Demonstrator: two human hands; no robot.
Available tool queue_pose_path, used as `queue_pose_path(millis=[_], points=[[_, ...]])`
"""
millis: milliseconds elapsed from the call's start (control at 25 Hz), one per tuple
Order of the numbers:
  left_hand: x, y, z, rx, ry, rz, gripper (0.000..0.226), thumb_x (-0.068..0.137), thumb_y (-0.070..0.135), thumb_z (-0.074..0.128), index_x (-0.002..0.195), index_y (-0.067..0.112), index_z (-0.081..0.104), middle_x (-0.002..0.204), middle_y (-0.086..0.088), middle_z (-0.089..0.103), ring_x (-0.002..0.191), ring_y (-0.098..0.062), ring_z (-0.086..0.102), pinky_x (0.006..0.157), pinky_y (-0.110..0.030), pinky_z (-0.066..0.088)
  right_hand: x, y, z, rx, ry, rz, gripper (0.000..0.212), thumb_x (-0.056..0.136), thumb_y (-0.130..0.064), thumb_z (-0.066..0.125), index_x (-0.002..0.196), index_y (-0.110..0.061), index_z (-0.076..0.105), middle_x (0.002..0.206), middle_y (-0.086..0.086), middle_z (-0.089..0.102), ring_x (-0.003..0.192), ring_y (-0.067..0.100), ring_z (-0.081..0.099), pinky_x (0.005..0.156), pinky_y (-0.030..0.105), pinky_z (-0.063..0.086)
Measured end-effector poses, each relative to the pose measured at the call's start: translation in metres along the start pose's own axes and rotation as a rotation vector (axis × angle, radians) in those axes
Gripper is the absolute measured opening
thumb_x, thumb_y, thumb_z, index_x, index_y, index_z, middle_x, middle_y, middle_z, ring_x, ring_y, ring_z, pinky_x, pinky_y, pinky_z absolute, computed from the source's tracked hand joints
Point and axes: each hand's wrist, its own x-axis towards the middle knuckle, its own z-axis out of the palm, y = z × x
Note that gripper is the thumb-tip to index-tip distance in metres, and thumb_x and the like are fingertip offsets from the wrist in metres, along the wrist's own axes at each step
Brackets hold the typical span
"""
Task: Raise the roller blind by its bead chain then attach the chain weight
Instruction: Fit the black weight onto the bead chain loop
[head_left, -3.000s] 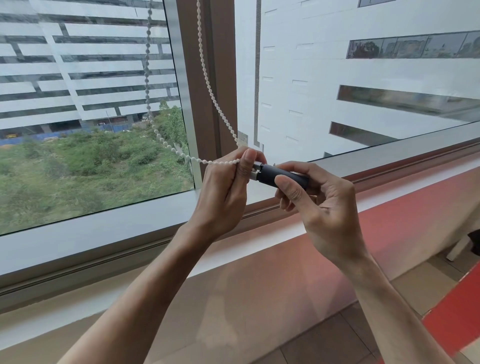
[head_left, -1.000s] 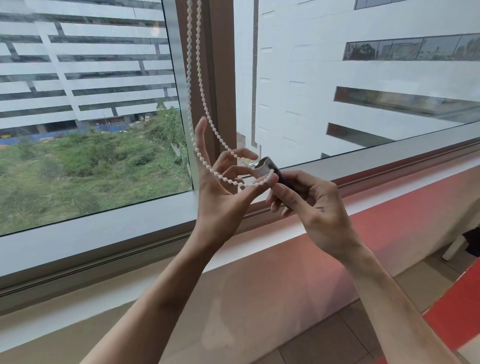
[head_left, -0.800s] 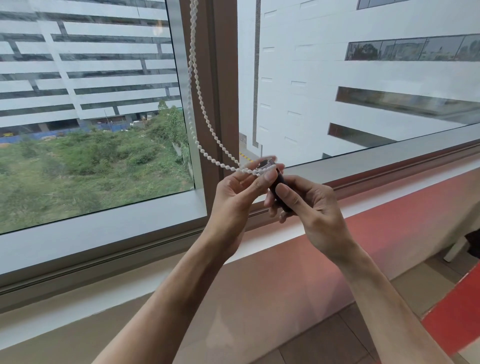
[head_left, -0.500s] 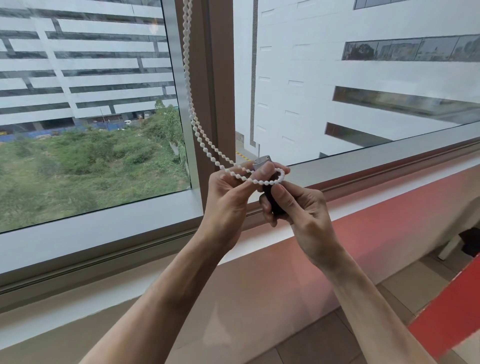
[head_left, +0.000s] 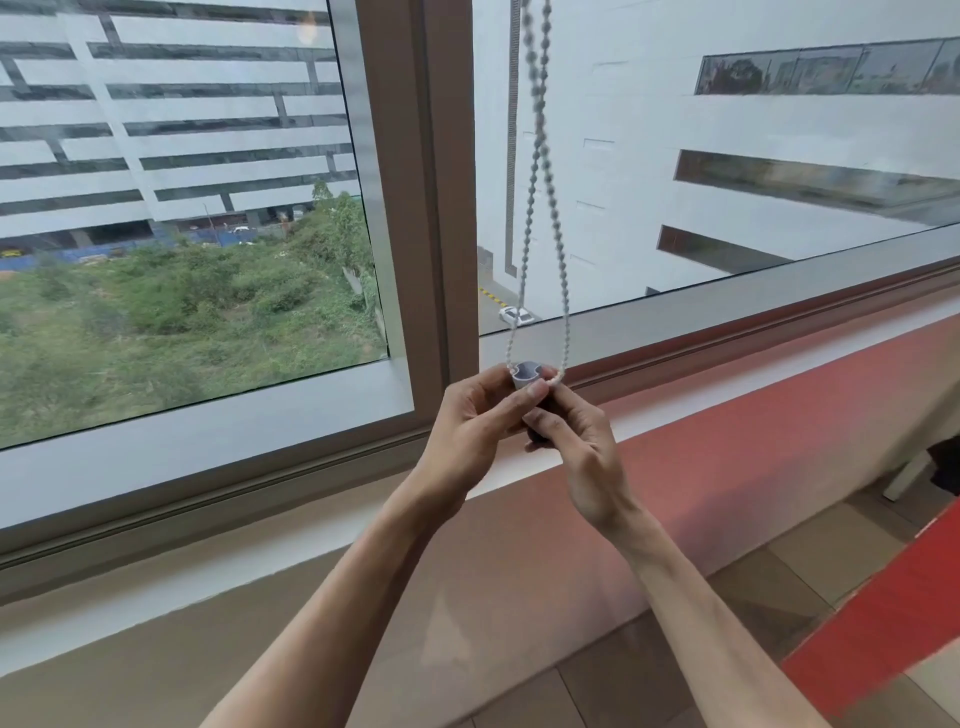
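Where it slanted, bead chain now hangs vertical.

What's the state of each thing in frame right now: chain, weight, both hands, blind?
bead chain: hanging as two strands, bottom loop at the top of the weight
chain weight: upright, held by both hands, top end up; seating of chain cannot be told
left hand: fingers pinching the weight's top
right hand: closed around the weight's lower body
roller blind: not in view
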Motion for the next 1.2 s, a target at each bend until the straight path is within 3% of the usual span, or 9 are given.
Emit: queue_pose_path(millis=[120,240,320,440,640,800,960,1040,1200], points=[[-0.011,-0.012,-0.006,0.011,0.052,0.016,0.025,0.097,0.017,0.058,0.114,0.000,0.067,0.096,-0.009,0.069,0.090,-0.021,0.064,0.079,-0.041,0.050,-0.005,0.013,0.003,-0.079,-0.046,-0.016,0.024,0.094,-0.019,0.056,0.116,-0.017,0.067,0.085,-0.020,0.070,0.080,0.000,0.065,0.070,0.016,0.049],[-0.017,-0.016,-0.013,0.097,0.090,0.065,0.025,0.096,0.016,0.061,0.114,0.002,0.068,0.086,-0.001,0.069,0.079,-0.011,0.062,0.071,-0.022,0.048,-0.004,0.017,0.007,-0.253,-0.065,-0.088,0.017,0.097,-0.021,0.061,0.107,-0.013,0.072,0.093,-0.008,0.076,0.084,0.008,0.073,0.071,0.022,0.056],[-0.019,-0.018,-0.015,0.120,0.106,0.094,0.021,0.095,0.007,0.063,0.112,-0.004,0.067,0.083,0.007,0.071,0.074,-0.001,0.064,0.066,-0.012,0.048,-0.002,0.017,0.009,-0.320,-0.045,-0.132,0.015,0.095,-0.018,0.065,0.100,-0.010,0.076,0.102,0.002,0.076,0.088,0.009,0.074,0.073,0.019,0.056],[-0.021,-0.021,-0.021,0.135,0.148,0.103,0.017,0.094,0.004,0.064,0.107,-0.005,0.069,0.084,0.006,0.074,0.073,0.001,0.067,0.065,-0.010,0.049,-0.002,0.022,0.015,-0.389,-0.015,-0.165,0.013,0.094,-0.010,0.064,0.096,-0.010,0.077,0.105,0.001,0.075,0.086,0.007,0.074,0.072,0.020,0.057],[-0.022,-0.024,-0.026,0.080,0.159,0.048,0.015,0.093,0.006,0.065,0.105,-0.001,0.072,0.090,-0.007,0.075,0.085,-0.014,0.073,0.077,-0.022,0.055,-0.002,0.030,0.022,-0.550,0.069,-0.237,0.021,0.094,-0.016,0.062,0.109,-0.013,0.076,0.112,-0.001,0.075,0.102,0.014,0.071,0.078,0.031,0.058],[-0.022,-0.025,-0.032,0.115,0.186,0.043,0.013,0.090,0.015,0.069,0.100,0.008,0.075,0.090,-0.004,0.076,0.087,-0.016,0.073,0.079,-0.026,0.055,0.000,0.033,0.029,-0.551,0.080,-0.239,0.019,0.094,-0.019,0.061,0.104,-0.017,0.077,0.108,-0.004,0.075,0.099,0.014,0.071,0.073,0.039,0.058],[-0.020,-0.027,-0.036,0.164,0.200,0.036,0.016,0.091,0.016,0.067,0.100,0.004,0.073,0.087,-0.021,0.073,0.084,-0.020,0.069,0.083,-0.046,0.057,0.001,0.039,0.034,-0.588,0.120,-0.224,0.023,0.095,-0.021,0.058,0.108,-0.016,0.076,0.109,-0.003,0.075,0.099,0.018,0.072,0.077,0.043,0.058],[-0.017,-0.026,-0.038,0.147,0.175,0.015,0.016,0.092,0.016,0.067,0.100,0.002,0.072,0.086,-0.018,0.072,0.085,-0.019,0.069,0.088,-0.049,0.056,0.003,0.038,0.034,-0.596,0.129,-0.196,0.024,0.097,-0.024,0.055,0.108,-0.018,0.076,0.108,-0.005,0.075,0.093,0.018,0.072,0.072,0.044,0.058],[-0.018,-0.025,-0.042,0.135,0.110,-0.001,0.016,0.094,0.017,0.066,0.101,0.004,0.071,0.086,-0.008,0.070,0.085,-0.012,0.069,0.080,-0.030,0.058,-0.001,0.035,0.038,-0.589,0.138,-0.146,0.025,0.095,-0.032,0.053,0.107,-0.022,0.073,0.106,-0.008,0.073,0.091,0.016,0.071,0.068,0.043,0.058]])
